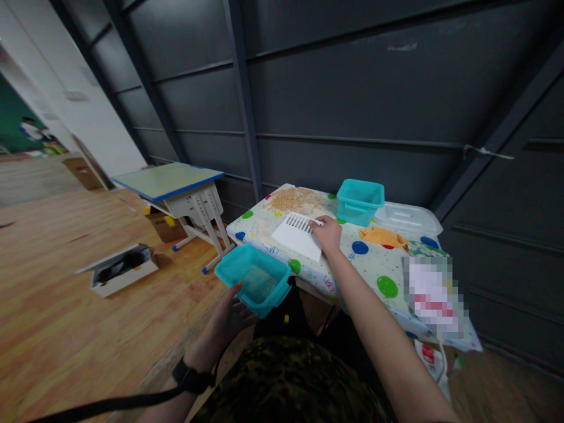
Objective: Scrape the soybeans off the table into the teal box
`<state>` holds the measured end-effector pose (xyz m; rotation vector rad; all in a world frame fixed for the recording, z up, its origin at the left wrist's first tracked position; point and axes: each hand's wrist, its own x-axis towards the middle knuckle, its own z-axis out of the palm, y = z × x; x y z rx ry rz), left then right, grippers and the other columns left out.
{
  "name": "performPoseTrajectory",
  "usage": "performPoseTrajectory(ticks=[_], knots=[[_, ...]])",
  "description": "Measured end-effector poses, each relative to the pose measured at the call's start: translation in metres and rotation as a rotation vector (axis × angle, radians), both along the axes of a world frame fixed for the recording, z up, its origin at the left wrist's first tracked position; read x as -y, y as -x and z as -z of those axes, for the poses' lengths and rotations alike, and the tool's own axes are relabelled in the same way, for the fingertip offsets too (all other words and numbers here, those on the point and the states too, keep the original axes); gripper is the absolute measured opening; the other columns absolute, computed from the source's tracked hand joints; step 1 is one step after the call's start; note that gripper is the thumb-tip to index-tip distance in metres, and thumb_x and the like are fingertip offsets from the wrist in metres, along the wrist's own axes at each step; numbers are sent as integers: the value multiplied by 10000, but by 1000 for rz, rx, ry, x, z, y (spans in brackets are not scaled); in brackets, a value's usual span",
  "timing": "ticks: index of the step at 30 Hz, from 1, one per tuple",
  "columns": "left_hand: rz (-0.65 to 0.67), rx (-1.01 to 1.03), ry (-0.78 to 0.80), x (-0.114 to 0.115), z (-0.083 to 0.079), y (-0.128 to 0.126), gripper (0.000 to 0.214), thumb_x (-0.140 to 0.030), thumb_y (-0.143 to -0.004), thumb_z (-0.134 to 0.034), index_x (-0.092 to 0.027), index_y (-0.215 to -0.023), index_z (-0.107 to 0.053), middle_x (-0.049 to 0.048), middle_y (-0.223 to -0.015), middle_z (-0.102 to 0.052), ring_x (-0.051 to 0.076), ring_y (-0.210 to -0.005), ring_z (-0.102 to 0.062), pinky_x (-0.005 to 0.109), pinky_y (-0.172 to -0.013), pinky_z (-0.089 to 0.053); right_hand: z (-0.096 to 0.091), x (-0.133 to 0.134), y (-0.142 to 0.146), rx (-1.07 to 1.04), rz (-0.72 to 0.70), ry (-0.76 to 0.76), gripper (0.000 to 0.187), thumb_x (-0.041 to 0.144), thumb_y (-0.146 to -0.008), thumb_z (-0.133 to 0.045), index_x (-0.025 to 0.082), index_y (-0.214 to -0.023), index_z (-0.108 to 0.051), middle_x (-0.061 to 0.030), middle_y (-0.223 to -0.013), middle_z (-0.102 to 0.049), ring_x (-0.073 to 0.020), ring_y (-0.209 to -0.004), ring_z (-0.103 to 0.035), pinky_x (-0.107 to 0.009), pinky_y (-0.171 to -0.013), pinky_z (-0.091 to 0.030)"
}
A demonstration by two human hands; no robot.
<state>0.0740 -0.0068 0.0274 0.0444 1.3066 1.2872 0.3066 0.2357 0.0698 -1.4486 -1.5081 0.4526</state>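
My left hand (225, 320) grips a teal plastic tub (227, 267) by its near side, at the front edge of the table. A thin layer of pale, fine material lies on the tub's bottom. My right hand (329, 232) is closed on the right side of a white sheet (299, 242) with a row of slots, which rests on or just above the tablecloth (374, 264). Beyond the sheet, small tan grains (288, 200) are spread out, with paler powder around them.
At the table's back stands a second teal tub (359, 202) beside a clear lid (409, 218). An orange cloth (383, 237) and a blurred-out package (434, 296) lie on the right. A desk (171, 179) and an open box (126, 273) are to the left; a dark wall (352, 100) rises behind.
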Motion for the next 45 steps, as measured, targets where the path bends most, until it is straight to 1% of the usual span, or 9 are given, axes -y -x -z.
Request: performPoseTrajectory(ticks=[6,9,12,17,25,30,37,42,45], knots=[[2,2,-5,0,-2,-1,445,-401,-1016,-729,-80,-1311,-635,124,-889,-790,302,-773,-802,502,-757,-708,0,-1,0,-34,76,-15,165,354,-858,-697,224,-909,-785,-118,-934,-823,-336,-940,-743,-431,-930,-556],[-1,2,-3,0,-2,0,426,-396,-1016,-731,-87,-1293,-638,117,-870,-789,292,-749,-798,499,-739,-715,2,-2,1,-16,28,-31,154,336,-831,-718,230,-917,-789,-96,-877,-808,-331,-918,-740,-433,-936,-558],[-6,3,0,0,-3,0,433,-392,-1015,-733,-88,-1306,-634,114,-867,-789,292,-759,-804,492,-734,-718,4,-2,2,-19,-58,-49,255,343,-825,-737,223,-1028,-835,-77,-889,-827,-315,-870,-749,-438,-941,-568],[4,-2,7,-1,-2,1,414,-416,-1015,-730,-101,-1271,-649,113,-867,-783,286,-743,-799,482,-746,-713,7,-2,3,-43,-155,-22,339,480,-862,-785,210,-1040,-887,-120,-996,-875,-334,-925,-791,-444,-922,-592],[12,12,-8,-2,1,2,389,-404,-1026,-713,-96,-1252,-638,126,-895,-790,282,-754,-792,476,-750,-703,7,1,5,-91,-264,41,236,403,-867,-802,242,-1002,-908,-96,-1038,-889,-338,-969,-830,-461,-938,-633],[19,3,-16,-2,4,3,432,-426,-1008,-736,-89,-1259,-638,146,-933,-788,311,-814,-803,491,-751,-700,4,4,8,-149,-342,31,206,378,-834,-821,232,-951,-906,-97,-1044,-889,-341,-981,-839,-457,-943,-645],[13,5,-19,-2,7,4,382,-410,-990,-753,-104,-1201,-664,149,-938,-788,337,-867,-789,498,-755,-696,1,4,7,-196,-273,28,227,393,-817,-800,221,-923,-903,-99,-995,-887,-359,-965,-836,-482,-929,-651],[14,8,-15,-2,7,5,294,-384,-1011,-720,-136,-1164,-684,173,-964,-805,348,-901,-790,506,-791,-687,1,10,12,-188,-409,36,175,361,-806,-823,233,-895,-903,-94,-998,-889,-339,-951,-838,-456,-925,-648],[13,9,-22,-2,5,4,336,-388,-1003,-733,-110,-1184,-680,175,-957,-806,343,-892,-791,509,-793,-690,1,12,14,-221,-474,57,213,385,-797,-837,221,-913,-907,-93,-973,-887,-341,-931,-837,-440,-888,-652]])
